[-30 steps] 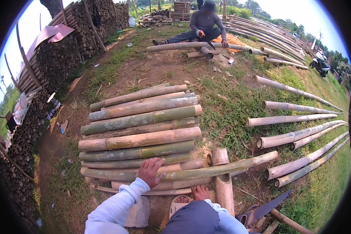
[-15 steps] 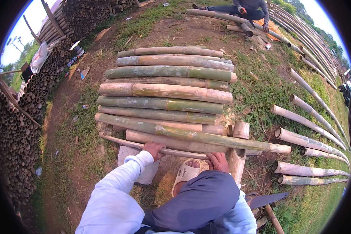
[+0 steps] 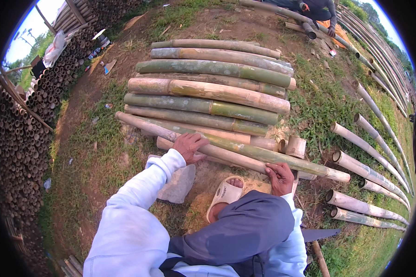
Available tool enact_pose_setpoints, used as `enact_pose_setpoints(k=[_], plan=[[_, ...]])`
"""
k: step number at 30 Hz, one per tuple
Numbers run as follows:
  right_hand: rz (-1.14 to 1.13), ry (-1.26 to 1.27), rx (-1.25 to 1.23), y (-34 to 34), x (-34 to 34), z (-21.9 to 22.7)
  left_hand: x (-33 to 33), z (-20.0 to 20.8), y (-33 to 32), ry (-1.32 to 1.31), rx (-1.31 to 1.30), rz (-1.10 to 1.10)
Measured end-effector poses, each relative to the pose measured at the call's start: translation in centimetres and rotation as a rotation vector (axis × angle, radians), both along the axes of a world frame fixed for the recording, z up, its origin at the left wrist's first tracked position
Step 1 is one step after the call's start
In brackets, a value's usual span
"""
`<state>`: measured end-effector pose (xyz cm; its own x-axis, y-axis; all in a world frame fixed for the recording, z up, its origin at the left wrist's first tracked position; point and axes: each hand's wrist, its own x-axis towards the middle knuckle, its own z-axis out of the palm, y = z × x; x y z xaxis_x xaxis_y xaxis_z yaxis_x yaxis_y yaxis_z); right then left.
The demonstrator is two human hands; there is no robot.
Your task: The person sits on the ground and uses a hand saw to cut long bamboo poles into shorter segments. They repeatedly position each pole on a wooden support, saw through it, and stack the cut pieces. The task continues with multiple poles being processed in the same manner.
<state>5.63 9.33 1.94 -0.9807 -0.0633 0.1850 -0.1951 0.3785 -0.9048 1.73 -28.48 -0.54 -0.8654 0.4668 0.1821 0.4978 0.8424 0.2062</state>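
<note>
A long, pale bamboo piece (image 3: 231, 157) slants from the left down to the right, close above my knee. My left hand (image 3: 189, 147) is closed over its middle. At its right end my right hand (image 3: 280, 177) grips with the thumb on top and the other fingers curled. Just beyond it, a longer green bamboo pole (image 3: 305, 165) runs at nearly the same slant, partly covered by the pale piece. Farther off, several cut green and tan bamboo lengths (image 3: 208, 107) lie side by side. Whether the pale piece touches the green pole, I cannot tell.
A short bamboo stub (image 3: 295, 147) stands by the green pole. My sandalled foot (image 3: 224, 196) is beside a flat grey stone (image 3: 175, 182). A saw blade (image 3: 320, 234) lies at lower right. Long poles (image 3: 374, 164) fan out right; stacked bamboo (image 3: 21, 143) fills the left. Another person (image 3: 316, 11) sits far right.
The pale bamboo piece has been raised away from me and turned, so a broader face shows instead of a thin edge. Both hands moved up with it, and the view shifted slightly.
</note>
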Motion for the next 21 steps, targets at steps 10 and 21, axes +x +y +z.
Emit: enact_pose_setpoints(k=[10,21], plan=[[-0.094,-0.018,0.035,0.6,-3.2,-0.2,-2.7,-0.3,0.8,-0.137,0.123,-0.010],[-0.007,0.090,0.361,1.7,-4.2,-2.7,-3.7,-3.1,1.8,-0.115,0.224,0.008]])
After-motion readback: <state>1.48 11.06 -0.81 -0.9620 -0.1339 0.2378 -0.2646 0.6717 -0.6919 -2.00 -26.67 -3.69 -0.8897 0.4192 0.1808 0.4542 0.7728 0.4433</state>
